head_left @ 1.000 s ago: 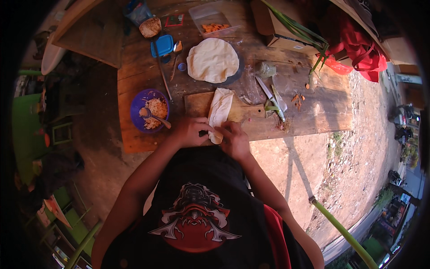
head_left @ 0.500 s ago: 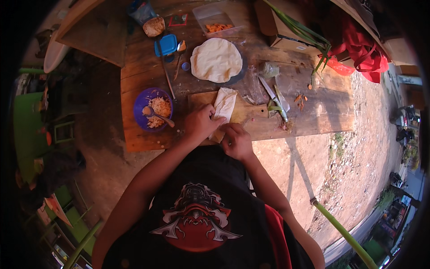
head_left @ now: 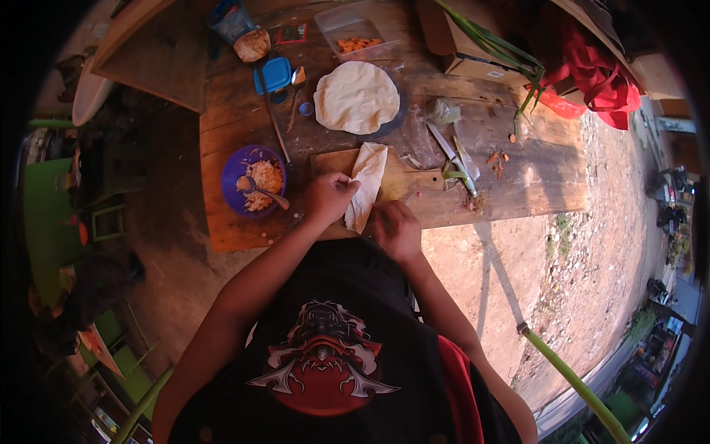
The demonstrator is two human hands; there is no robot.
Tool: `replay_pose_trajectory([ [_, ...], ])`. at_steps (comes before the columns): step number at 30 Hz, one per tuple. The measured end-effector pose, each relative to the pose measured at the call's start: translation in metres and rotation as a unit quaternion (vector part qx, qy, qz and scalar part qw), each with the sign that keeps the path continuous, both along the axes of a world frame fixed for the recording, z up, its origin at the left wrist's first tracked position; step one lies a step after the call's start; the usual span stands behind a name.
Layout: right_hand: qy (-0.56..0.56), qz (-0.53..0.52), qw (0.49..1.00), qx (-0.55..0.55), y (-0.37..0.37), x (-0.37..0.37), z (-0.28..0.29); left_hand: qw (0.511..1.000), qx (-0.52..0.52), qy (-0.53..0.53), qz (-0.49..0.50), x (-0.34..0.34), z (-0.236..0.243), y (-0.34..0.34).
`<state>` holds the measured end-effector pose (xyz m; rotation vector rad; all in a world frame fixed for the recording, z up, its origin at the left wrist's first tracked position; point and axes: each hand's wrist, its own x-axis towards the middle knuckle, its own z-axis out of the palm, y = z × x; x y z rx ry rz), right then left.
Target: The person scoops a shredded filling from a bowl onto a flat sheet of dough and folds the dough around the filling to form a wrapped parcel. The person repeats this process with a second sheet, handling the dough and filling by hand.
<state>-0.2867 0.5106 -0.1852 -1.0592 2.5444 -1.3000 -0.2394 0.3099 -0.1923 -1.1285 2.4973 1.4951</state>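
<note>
Pale folded wrapper (head_left: pixel 366 185) is laid lengthwise away from the body on the wooden board (head_left: pixel 407 185) — pinched at its near edge by the left hand (head_left: pixel 330 195); right hand (head_left: pixel 397 229) is curled just beside its near end, grip not discernible.

Outdoor cooking spot: plank table (head_left: pixel 518 185) on bare dirt ground (head_left: pixel 592 274), flatbreads (head_left: pixel 356 97), filling bowl (head_left: pixel 253 180).

Left hand (head_left: pixel 329 196): centre of frame, fingers curled and pinched together, knuckles up.
Right hand (head_left: pixel 396 229): just right and lower, loosely fisted, palm down.
Forearms: both bare, rising from the lower edge, converging toward centre.
</note>
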Motion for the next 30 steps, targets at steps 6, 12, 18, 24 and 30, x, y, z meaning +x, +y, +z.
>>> replay_pose_trajectory([
  [6,-0.034,-0.036,0.996,0.075,-0.006,0.000,0.005,0.998,0.070,-0.005,-0.004,0.001,-0.016,-0.007],
  [12,0.104,-0.001,0.986,0.128,-0.024,-0.018,0.020,0.999,0.040,-0.013,-0.003,-0.001,-0.015,-0.004],
  [18,0.118,0.043,0.979,0.163,-0.026,-0.026,0.004,0.991,-0.109,0.050,-0.061,-0.002,0.015,0.004],
  [24,0.124,-0.001,0.986,0.109,-0.028,-0.018,0.005,0.960,-0.129,0.193,-0.155,0.007,-0.002,-0.005],
  [30,0.146,0.100,0.981,0.074,0.009,-0.010,-0.007,0.965,-0.086,0.172,-0.181,0.004,-0.011,-0.016],
])
